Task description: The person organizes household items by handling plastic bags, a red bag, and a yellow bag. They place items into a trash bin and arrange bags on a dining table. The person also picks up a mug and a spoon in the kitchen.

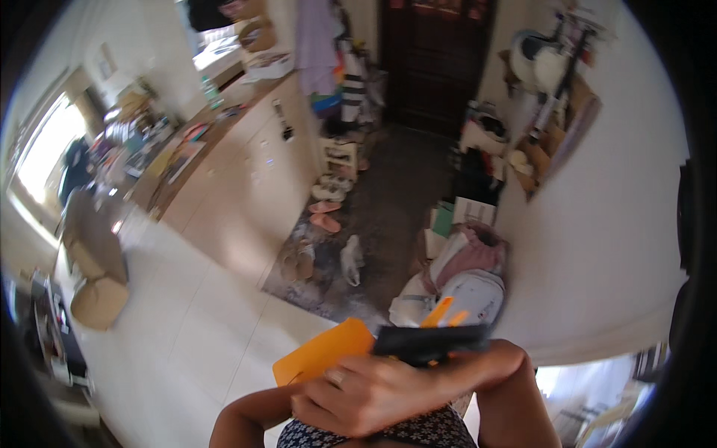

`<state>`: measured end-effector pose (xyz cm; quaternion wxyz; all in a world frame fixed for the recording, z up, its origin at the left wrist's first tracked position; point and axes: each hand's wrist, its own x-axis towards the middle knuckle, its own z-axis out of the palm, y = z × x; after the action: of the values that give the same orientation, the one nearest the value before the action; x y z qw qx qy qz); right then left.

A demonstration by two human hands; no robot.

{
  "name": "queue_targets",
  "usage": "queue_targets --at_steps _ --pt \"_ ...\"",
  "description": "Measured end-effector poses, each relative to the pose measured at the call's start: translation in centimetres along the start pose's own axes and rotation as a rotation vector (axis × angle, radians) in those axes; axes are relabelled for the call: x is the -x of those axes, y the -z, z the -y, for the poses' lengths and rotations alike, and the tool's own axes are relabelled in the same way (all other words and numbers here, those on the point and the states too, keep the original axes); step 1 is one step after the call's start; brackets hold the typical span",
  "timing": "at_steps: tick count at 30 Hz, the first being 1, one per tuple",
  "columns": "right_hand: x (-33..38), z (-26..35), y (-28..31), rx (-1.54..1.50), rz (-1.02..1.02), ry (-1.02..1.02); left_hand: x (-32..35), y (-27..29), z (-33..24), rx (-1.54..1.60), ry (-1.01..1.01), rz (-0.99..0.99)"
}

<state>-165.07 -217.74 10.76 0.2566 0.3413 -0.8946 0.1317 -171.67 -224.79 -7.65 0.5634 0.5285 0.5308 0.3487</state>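
My right hand (pixel 355 396), a ring on one finger, reaches leftward across the front of my body with its fingers curled. Motion smears it, and whatever lies inside the fingers is hidden. My left forearm (pixel 250 418) comes in from the lower left and passes behind the right hand; the left hand's fingers do not show. Just beyond the hands is a flat orange piece (pixel 325 351) with rounded corners. Beside it, along the right forearm, lies a dark, blurred, flat black object (pixel 426 343). Narrow orange strips (pixel 439 312) stick up past its far edge. How these parts join cannot be made out.
Bags (pixel 470 284) are piled ahead against the right wall. Sandals (pixel 325 213) and a white plastic bag (pixel 351 260) lie on the dark entry floor before a dark door (pixel 437 60). A long cabinet (pixel 239 172) and an open cardboard box (pixel 97 299) stand left.
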Motion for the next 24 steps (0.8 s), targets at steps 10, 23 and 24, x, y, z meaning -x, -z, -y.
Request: queue_targets --at_steps 10,23,24 --pt "1.8 -11.1 -23.1 -0.710 0.432 -0.628 4.8 6.0 4.3 0.147 0.158 0.191" --pt "6.2 -13.1 -27.1 -1.426 0.829 -0.958 10.2 12.5 4.4 -0.054 -0.066 0.415" --pt "7.7 -13.8 -27.2 -1.409 0.621 -0.971 11.1 14.5 4.5 -0.094 -0.068 0.395"
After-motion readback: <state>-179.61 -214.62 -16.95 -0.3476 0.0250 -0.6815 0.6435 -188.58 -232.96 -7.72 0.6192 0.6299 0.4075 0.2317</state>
